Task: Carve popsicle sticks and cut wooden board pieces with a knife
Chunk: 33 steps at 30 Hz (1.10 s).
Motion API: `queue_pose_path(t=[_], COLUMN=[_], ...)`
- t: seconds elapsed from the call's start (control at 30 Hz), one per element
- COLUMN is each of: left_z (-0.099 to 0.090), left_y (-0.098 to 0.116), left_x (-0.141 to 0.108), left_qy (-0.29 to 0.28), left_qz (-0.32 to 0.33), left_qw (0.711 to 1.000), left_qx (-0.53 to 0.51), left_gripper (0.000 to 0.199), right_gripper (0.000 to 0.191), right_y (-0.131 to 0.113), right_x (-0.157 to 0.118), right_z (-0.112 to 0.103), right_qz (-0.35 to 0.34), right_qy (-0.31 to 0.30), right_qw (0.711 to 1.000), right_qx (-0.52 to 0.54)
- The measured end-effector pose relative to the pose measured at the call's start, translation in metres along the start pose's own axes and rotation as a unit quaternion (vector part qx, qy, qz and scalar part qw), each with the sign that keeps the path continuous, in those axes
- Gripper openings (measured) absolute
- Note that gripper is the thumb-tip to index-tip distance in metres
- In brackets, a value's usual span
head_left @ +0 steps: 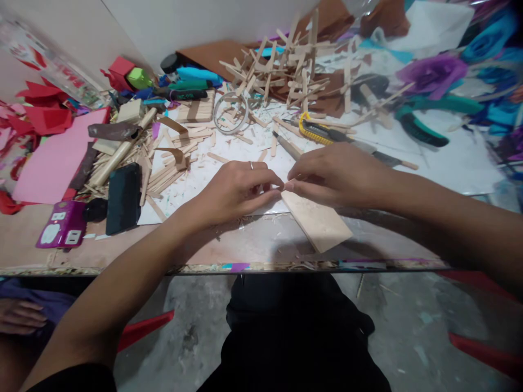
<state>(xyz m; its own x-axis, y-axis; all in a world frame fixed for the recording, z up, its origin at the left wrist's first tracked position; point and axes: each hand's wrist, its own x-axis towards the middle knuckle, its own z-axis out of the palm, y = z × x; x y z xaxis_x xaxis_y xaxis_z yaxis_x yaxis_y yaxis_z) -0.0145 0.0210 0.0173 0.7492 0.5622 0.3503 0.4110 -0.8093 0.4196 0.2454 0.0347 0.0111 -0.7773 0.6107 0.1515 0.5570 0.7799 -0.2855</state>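
My left hand (249,188), with a ring on one finger, is closed, its thumb and fingertips pinched together. My right hand (335,174) meets it fingertip to fingertip, also in a pinch. Whatever sits between the fingertips is too small to make out. Under my right hand lies a flat pale wooden board (321,220), tilted towards the table's front edge and partly covered by the hand. Just beyond the hands are a thin grey-bladed tool (286,146) and a yellow and black utility knife (316,130).
Loose craft sticks (175,163) lie in a heap on the left, near a dark phone (123,198) and a purple power adapter (61,224). A built stick structure (281,71) stands at the back. Green-handled pliers (425,122) rest at right. Another person's hand (22,316) shows lower left.
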Motion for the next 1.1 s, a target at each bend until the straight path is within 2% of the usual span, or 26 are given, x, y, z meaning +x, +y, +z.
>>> queue_pose_path(t=[1.1], left_z=[0.0009], left_y=[-0.0015], left_x=[-0.0008], left_qy=[-0.002], left_qz=[0.004], left_qw=[1.000], left_qx=[0.005], left_gripper=[0.015], right_gripper=[0.034], right_y=[0.0006], right_x=[0.0001], right_z=[0.0004], right_qz=[0.002], right_qy=[0.001], right_qw=[1.000], right_qx=[-0.001])
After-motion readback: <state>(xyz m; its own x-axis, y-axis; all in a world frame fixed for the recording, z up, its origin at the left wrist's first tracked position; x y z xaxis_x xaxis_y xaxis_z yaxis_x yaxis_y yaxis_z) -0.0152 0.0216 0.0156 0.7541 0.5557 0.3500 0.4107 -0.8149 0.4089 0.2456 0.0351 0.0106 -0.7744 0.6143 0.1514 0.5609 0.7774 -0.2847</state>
